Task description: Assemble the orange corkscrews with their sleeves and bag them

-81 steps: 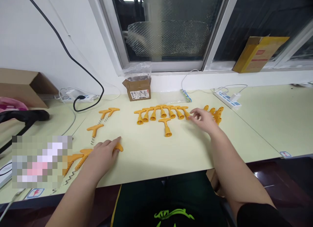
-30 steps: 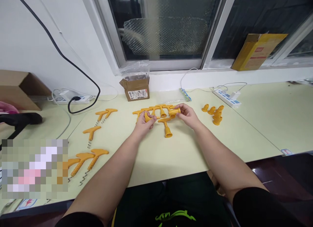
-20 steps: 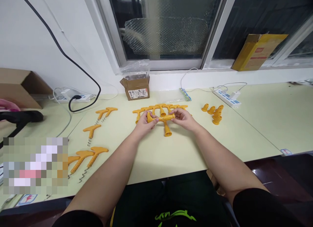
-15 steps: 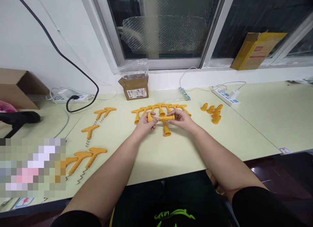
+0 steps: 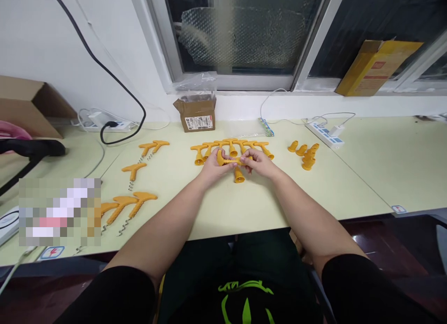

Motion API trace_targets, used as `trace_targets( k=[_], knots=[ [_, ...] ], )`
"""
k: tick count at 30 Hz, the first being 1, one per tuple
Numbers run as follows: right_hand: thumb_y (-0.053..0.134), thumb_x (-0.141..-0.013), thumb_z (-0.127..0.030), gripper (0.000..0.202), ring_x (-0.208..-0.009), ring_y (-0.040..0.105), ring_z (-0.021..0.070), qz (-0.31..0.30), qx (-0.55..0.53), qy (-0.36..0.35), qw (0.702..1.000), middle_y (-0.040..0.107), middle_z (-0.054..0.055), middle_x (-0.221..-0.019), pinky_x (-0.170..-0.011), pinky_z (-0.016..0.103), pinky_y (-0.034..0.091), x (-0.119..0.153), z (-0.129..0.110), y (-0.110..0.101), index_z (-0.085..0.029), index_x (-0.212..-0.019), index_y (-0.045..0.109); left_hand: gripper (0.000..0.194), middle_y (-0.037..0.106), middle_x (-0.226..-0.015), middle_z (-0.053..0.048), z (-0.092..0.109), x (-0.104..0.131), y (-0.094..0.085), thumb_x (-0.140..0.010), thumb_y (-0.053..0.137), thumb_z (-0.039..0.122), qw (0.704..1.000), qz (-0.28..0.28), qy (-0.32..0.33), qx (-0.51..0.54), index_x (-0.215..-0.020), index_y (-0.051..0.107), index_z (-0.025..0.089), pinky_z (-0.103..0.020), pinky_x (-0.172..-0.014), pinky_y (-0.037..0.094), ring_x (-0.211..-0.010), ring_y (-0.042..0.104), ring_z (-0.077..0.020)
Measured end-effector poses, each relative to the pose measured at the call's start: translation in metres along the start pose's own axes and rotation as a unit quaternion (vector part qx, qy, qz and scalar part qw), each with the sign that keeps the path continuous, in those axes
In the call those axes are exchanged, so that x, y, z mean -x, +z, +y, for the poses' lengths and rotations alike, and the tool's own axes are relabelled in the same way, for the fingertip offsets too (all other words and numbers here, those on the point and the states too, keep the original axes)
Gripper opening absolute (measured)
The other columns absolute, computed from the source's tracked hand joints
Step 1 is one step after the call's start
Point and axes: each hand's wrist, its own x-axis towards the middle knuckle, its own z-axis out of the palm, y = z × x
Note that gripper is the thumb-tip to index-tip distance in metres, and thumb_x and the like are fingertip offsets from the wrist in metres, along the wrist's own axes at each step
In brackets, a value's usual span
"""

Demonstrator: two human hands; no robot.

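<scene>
Pinching a yellow corkscrew (image 5: 229, 161) over the table (image 5: 223, 207), the left hand (image 5: 213, 168) and right hand (image 5: 260, 164) sit close together; its rounded crossbar (image 5: 220, 158) is at the left, its other end mostly finger-covered. A corkscrew row (image 5: 233, 150) lies just behind, with tabletop stretching to the near edge (image 5: 216, 235).

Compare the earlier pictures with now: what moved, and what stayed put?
The left hand has moved right and forward, carrying a T-shaped handle from near the front of the table. The right hand has moved left and now holds a yellow cap. The spiral visible between handle and cap a second ago no longer shows. The row of yellow pieces, the loose caps and the other handles lie as before.
</scene>
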Motion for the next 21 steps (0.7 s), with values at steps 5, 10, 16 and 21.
trace_targets(
  k=[5, 10, 16, 21],
  knots=[
    [0.057, -0.094, -0.063, 0.040, -0.040, 0.045, 0.0095, -0.017, -0.018, 0.104, 0.994, 0.055, -0.004, -0.059, -0.034, 0.021, 0.032, 0.000, -0.003, 0.002, -0.024, -0.091, 0.052, 0.055, 0.074, -0.099, -0.008, -0.002, -0.001, 0.001, -0.071, 0.090, 0.027, 0.999, -0.021, 0.043, -0.017, -0.088, 0.038, 0.023, -0.042, -0.097, 0.055, -0.102, 0.072, -0.0231],
    [0.080, -0.080, -0.044, 0.044, -0.072, 0.066, 0.0138, -0.043, -0.023, -0.008, 0.999, 0.065, -0.001, -0.095, -0.061, 0.028, 0.055, 0.006, -0.005, -0.009, -0.026, -0.111, 0.054, 0.059, 0.073, -0.092, -0.005, -0.001, -0.004, -0.002, -0.066, 0.093, 0.028, 0.999, 0.027, 0.031, 0.019, -0.088, 0.039, 0.024, -0.040, -0.087, 0.060, -0.090, 0.073, -0.0218],
    [0.072, -0.085, -0.053, 0.040, -0.058, 0.063, 0.0145, -0.043, -0.020, 0.027, 0.999, 0.066, -0.002, -0.073, -0.057, 0.029, 0.053, 0.004, -0.002, -0.009, -0.022, -0.102, 0.054, 0.057, 0.073, -0.089, -0.004, -0.003, -0.005, -0.010, -0.069, 0.092, 0.030, 0.999, 0.025, 0.041, -0.008, -0.087, 0.038, 0.024, -0.038, -0.087, 0.059, -0.087, 0.072, -0.0188],
    [0.062, -0.088, -0.070, 0.048, -0.050, 0.059, 0.0142, -0.047, -0.005, 0.073, 0.996, 0.063, -0.003, -0.064, -0.050, 0.027, 0.047, 0.002, 0.002, -0.005, -0.024, -0.096, 0.050, 0.058, 0.072, -0.089, -0.005, 0.000, -0.004, -0.009, -0.067, 0.093, 0.028, 0.999, 0.037, 0.024, -0.022, -0.086, 0.039, 0.023, -0.038, -0.084, 0.059, -0.089, 0.072, -0.0199]
  ],
)
